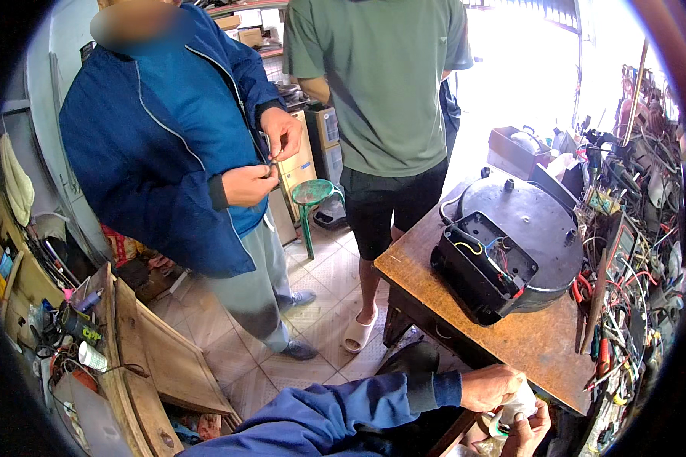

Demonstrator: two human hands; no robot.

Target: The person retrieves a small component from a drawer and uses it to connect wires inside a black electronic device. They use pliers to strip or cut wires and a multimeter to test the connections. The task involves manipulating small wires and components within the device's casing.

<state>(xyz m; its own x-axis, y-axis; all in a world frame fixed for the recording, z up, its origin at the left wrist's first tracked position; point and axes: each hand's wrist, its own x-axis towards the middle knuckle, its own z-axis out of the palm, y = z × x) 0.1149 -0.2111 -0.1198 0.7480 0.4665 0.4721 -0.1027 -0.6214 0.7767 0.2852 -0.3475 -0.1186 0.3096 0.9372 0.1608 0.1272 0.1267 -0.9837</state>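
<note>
At the lower right, my left hand (489,387) reaches across in a blue sleeve with its fingers closed on a white, crumpled, thin piece (520,402), perhaps plastic or paper. My right hand (532,431) grips the same piece from below, its thumb pressed against it. A small round item with a green rim (499,425) shows just under the white piece; its kind is hard to make out. Beyond my hands, a round black appliance (522,228) lies on the wooden table (411,263). Its open rectangular housing (486,259) shows yellow, blue and red wires.
A person in a blue jacket (156,152) stands at the left, pinching something small. Another person in a green shirt (381,84) stands beyond the table. Tangled cables and tools (640,282) line the right side. A green stool (312,192) and a cluttered wooden bench (122,327) stand further left.
</note>
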